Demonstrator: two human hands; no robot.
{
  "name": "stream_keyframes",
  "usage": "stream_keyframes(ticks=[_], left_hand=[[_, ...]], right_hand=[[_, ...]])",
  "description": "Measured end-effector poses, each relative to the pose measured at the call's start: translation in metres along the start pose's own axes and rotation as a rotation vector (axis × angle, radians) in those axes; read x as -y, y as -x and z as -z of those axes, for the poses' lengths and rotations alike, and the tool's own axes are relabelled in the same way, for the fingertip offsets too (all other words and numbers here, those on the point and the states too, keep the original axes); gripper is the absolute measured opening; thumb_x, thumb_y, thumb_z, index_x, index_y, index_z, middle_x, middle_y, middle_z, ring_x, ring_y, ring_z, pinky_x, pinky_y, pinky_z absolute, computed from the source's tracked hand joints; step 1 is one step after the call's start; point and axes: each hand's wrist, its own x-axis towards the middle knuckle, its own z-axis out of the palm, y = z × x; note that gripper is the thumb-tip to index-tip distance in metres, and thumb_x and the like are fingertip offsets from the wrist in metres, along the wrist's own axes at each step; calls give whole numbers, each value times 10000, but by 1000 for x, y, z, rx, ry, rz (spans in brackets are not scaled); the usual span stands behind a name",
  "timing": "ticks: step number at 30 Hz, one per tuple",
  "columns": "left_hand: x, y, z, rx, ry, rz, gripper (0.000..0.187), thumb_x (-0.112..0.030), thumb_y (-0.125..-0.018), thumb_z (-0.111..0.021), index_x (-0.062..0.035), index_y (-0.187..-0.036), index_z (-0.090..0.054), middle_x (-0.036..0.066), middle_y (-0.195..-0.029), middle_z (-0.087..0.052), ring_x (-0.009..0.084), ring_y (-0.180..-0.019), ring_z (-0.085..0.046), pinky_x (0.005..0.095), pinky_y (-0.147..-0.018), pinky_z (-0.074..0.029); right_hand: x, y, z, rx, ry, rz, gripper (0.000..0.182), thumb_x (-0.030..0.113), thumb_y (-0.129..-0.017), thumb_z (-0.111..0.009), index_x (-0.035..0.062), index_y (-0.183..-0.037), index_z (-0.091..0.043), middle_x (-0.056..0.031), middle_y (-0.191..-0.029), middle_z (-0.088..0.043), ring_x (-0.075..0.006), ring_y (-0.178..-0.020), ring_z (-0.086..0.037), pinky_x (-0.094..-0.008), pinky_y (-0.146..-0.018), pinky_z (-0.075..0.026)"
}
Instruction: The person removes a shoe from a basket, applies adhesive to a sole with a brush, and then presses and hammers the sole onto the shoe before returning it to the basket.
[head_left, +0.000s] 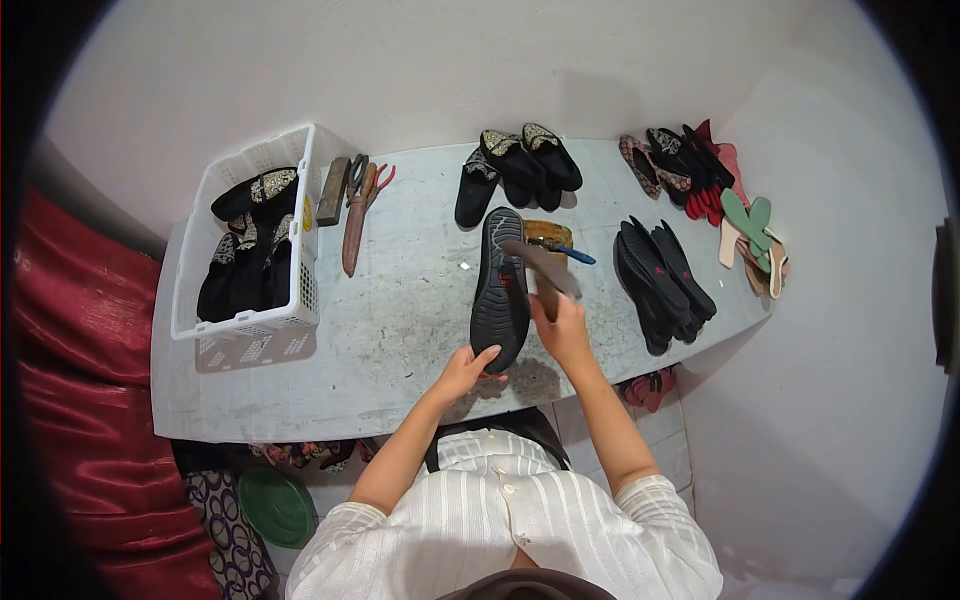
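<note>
My left hand (pixel 466 374) is closed round the near end of a black shoe sole (pixel 498 300). Its ribbed tread, with a small red mark, faces up; whether an upper is attached underneath is hidden. In my right hand (pixel 562 328) is a hammer (pixel 543 266), its brown-grey head slanting over the right side of the sole and slightly blurred. Just behind the hammer lies a yellow-brown block (pixel 548 233) with a blue-handled tool (pixel 568 251) on it.
Black shoes with patterned trim (pixel 520 165) stand at the back. A white basket (pixel 305 230) holds more, beside pincers (pixel 360 205) and a grey block (pixel 333 190). To the right are black soles (pixel 662 280), other shoes (pixel 672 165) and green insoles (pixel 748 225). Walls border the table (pixel 240 400).
</note>
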Motion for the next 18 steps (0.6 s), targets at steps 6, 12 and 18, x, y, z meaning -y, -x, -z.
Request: stream_keyframes(ticks=[6, 12, 18], left_hand=[[-5, 1, 0, -2, -64, 5, 381, -317, -918, -534, 46, -1029, -566, 68, -898, -631, 177, -727, -648, 270, -673, -526], [-6, 0, 0, 8, -96, -12, 372, -319, -919, -532, 31, -1037, -578, 73, -887, -640, 183, -716, -649, 264, -666, -525], [-5, 0, -2, 15, -82, -42, 385, -324, -914, -537, 39, -1036, -584, 77, -870, -640, 185, -682, -643, 276, -622, -530]], right_hand=[[32, 7, 14, 56, 6, -26, 260, 225, -829, -643, 24, -902, -495, -208, -678, -611, -425, -660, -604, -407, -517, -458], [32, 28, 13, 167, 64, -181, 266, 219, -819, -651, 19, -929, -515, -186, -684, -614, -411, -662, -610, -391, -514, -463], [16, 57, 9, 237, 235, -136, 295, 157, -798, -671, -2, -1007, -536, -171, -728, -639, -348, -653, -643, -348, -549, -485]])
